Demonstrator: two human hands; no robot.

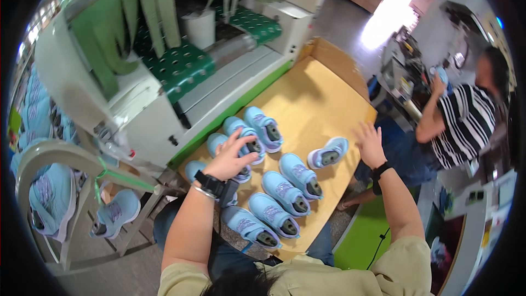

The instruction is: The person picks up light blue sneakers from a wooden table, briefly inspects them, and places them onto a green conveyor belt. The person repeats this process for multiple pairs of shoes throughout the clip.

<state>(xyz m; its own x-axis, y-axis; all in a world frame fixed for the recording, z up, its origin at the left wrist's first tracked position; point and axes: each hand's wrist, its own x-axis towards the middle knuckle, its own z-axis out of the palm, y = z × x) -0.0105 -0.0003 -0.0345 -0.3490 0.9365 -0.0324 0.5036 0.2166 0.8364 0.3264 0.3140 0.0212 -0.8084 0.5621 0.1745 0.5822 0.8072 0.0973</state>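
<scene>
Light blue shoes stand in two rows on a yellow-tan tabletop point(312, 90) in front of me. My left hand point(233, 158) is over the back row, fingers apart, and partly hides a blue shoe point(241, 172) under it; whether it touches that shoe I cannot tell. Closer to me is the other row, with a blue shoe point(285, 193) in its middle. Apart from both rows, a single blue shoe point(334, 148) sits toward the right edge, its toe pointing to the right. Just right of that toe hovers my right hand point(371, 145), fingers spread and holding nothing.
Beyond the tabletop is a machine with a perforated green conveyor point(189, 66), hanging green strips point(159, 5) and a white cup-shaped container point(200, 28). At left, a rack point(82, 153) carries more blue shoes. A co-worker in a striped shirt point(466, 123) sits at right.
</scene>
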